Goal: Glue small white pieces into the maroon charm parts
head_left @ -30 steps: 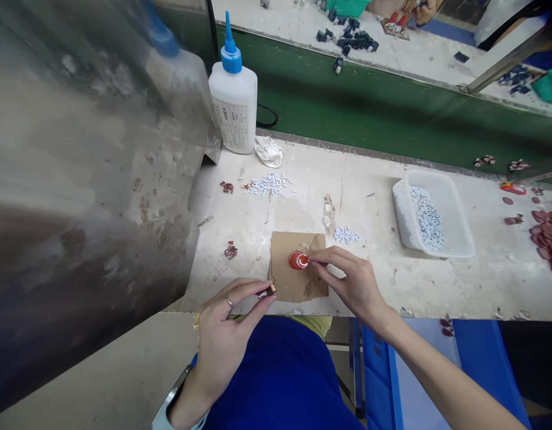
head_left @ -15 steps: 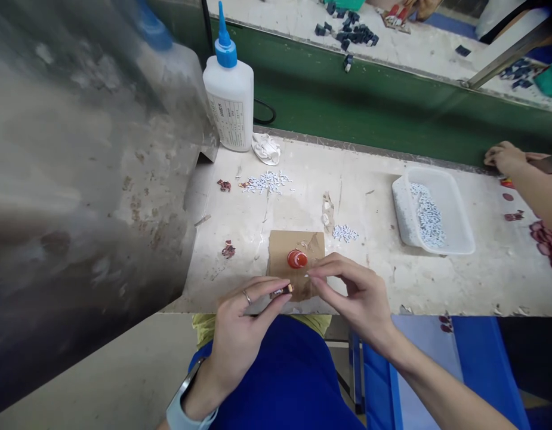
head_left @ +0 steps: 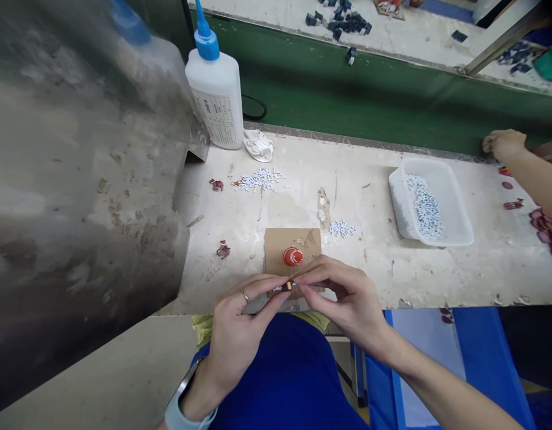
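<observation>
Between the thumb and fingers of my left hand (head_left: 240, 319) is a small dark brown piece (head_left: 284, 287) with a tan end and some white on it. My right hand (head_left: 342, 292) is pinched at the tan end, holding a tiny white piece (head_left: 294, 283) against or very near it. Just beyond my fingertips a small pot of red liquid (head_left: 293, 256) stands on a square of brown cardboard (head_left: 276, 242). A little heap of tiny white-and-blue pieces (head_left: 342, 228) lies to the right of the cardboard.
A white squeeze bottle with a blue nozzle (head_left: 217, 101) stands at the back left, beside a large metal housing (head_left: 92, 179). More tiny pieces lie spread (head_left: 262, 179) and in a clear plastic tub (head_left: 459, 209). Another person's arm (head_left: 533, 161) reaches in at the right.
My right hand has moved left and slightly down, bringing the tiny white piece to the brown piece in my left hand. My left hand has barely moved. The view has shifted slightly.
</observation>
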### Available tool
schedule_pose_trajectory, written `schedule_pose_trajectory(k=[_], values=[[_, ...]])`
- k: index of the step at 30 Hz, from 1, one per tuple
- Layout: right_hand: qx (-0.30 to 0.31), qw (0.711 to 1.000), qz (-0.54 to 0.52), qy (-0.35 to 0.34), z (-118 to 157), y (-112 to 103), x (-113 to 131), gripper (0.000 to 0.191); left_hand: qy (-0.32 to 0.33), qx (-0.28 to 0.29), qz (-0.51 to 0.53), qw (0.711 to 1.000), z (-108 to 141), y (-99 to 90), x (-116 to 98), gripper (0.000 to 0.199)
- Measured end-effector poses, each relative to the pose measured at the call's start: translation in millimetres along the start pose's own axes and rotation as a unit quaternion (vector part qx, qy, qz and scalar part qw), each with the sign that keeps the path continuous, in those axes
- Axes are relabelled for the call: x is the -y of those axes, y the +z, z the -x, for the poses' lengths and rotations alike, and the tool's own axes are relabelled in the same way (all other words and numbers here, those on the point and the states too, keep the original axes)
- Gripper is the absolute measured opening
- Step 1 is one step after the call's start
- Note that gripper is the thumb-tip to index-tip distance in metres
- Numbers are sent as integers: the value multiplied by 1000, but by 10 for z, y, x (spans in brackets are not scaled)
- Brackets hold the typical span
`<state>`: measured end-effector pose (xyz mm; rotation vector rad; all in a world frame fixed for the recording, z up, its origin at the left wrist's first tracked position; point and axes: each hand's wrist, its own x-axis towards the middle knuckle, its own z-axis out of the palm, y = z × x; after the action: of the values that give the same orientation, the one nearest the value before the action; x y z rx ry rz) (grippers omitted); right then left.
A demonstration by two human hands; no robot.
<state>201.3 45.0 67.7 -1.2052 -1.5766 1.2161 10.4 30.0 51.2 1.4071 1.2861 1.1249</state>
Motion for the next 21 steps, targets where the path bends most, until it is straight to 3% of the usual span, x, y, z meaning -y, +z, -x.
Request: schedule_pose_trajectory(k=[4,8,10,13,16,18,21], values=[[24,995,83,-58,33,-1,3,19,-5,-10,3,1000,17,2,10,17],[32,956,233,-174,66,-15,52,32,-9,-11,13,1000,9,-3,0,20],[29,946,254,-199,64,-36,77,35,-4,-12,21,1000,-10,-5,-15,22],[21,972,180,-153,46,-59,98,32,1,-10,30,1000,-44,-1,-35,22],[14,999,38,-29,22,-27,116,34,-6,-9,23,1000,-61,12,-41,24],[33,999,-13,35,-14,8,135,28,-7,-7,6,1000,-48,5,-48,29],[72,996,-25,54,-167,-42,136,12,6,-17,-44,999,27,-79,-85,38]])
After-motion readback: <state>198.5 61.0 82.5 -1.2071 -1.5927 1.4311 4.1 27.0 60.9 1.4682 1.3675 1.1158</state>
